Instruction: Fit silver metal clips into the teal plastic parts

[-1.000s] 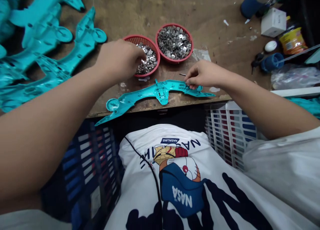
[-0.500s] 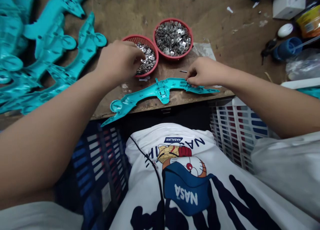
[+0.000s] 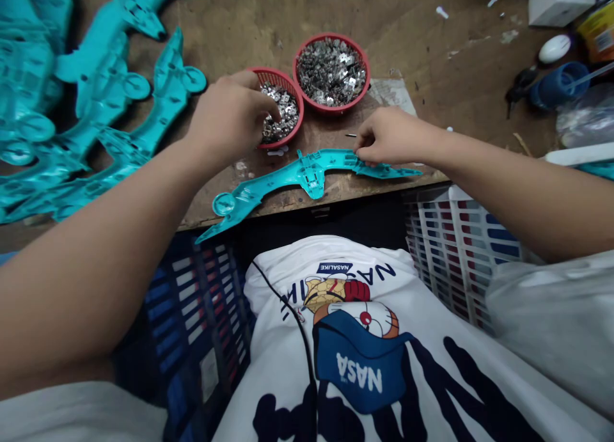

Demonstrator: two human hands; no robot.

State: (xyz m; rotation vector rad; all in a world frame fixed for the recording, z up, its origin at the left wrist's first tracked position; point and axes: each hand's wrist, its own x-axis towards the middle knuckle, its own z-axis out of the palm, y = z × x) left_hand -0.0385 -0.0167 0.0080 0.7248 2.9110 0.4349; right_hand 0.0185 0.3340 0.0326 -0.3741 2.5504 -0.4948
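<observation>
A long curved turquoise plastic part (image 3: 313, 178) lies along the table's near edge, its left tip jutting past the edge. My right hand (image 3: 384, 137) is closed at the part's right section, fingertips pinched; whatever is between them is too small to make out. A thin metal pin (image 3: 351, 135) shows just left of those fingers. My left hand (image 3: 233, 112) reaches over the left red basket (image 3: 300, 112) of small metal pieces, fingers curled down at the pieces and partly hidden. Touching that basket is a second red basket (image 3: 368, 77), filled with small metal parts.
Several turquoise parts (image 3: 163, 103) are piled at the left. At the back right are a white box (image 3: 561, 4), a blue cup (image 3: 559, 87) and a plastic bag (image 3: 585, 119). Below the table edge stand a blue crate (image 3: 192, 307) and a white crate (image 3: 446, 250).
The view has shifted slightly. Both hands keep nearly the same places, with the left fingers still at the metal pieces and the right at the turquoise part.
</observation>
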